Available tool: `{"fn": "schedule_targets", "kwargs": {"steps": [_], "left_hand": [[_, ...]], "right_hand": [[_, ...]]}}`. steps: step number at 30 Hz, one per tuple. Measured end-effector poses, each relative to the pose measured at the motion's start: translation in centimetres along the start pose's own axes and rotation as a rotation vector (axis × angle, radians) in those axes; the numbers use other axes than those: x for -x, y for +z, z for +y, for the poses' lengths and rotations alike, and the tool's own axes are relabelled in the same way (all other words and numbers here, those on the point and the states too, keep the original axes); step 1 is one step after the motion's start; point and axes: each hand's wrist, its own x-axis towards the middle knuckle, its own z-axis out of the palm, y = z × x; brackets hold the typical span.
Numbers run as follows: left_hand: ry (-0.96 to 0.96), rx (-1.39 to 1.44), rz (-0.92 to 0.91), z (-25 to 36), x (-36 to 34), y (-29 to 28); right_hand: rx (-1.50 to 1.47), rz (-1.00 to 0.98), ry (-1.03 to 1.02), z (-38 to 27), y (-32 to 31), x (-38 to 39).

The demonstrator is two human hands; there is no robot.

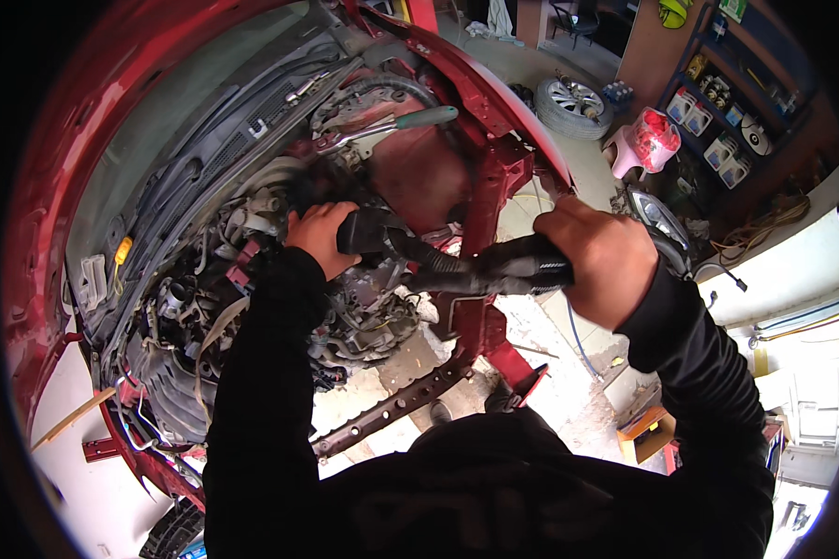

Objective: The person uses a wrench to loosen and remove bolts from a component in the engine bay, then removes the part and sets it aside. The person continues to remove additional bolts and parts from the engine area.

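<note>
My left hand (324,238) is closed around a black block-shaped end of a thick wiring harness, over the engine bay. The black harness (443,270) runs from there to the right across the red body frame (482,321). My right hand (601,256), past that frame, grips a thick wrapped stretch of the same bundle. Below and left of my left hand lies the exposed engine (182,298), with hoses and connectors; my left sleeve hides part of it. A ratchet with a green handle (426,117) rests beyond my hands on the far side of the bay.
The raised red hood (51,177) arches at the left. A perforated dark bar (391,410) crosses in front of me. On the floor at the far right are a wheel (573,107) and a pink stool (645,142). Shelves with bottles (727,158) stand behind, near a loose headlight (657,216).
</note>
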Motion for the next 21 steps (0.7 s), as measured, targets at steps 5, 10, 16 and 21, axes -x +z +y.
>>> {"fn": "schedule_targets", "kwargs": {"steps": [5, 10, 16, 21], "left_hand": [[0.077, 0.017, -0.036, -5.3, 2.5, -1.5], [0.185, -0.088, -0.031, -7.5, 4.8, -0.3], [0.172, -0.257, -0.202, -6.2, 6.4, 1.4], [-0.089, 0.327, 0.297, -4.8, 1.7, 0.4]], "right_hand": [[0.141, -0.116, -0.121, -12.0, -0.5, -2.1], [0.051, -0.285, -0.024, -22.5, 3.1, -2.5], [-0.046, -0.464, 0.155, -26.3, 10.0, -1.9], [-0.148, -0.617, 0.225, -27.2, 19.1, -0.5]]}}
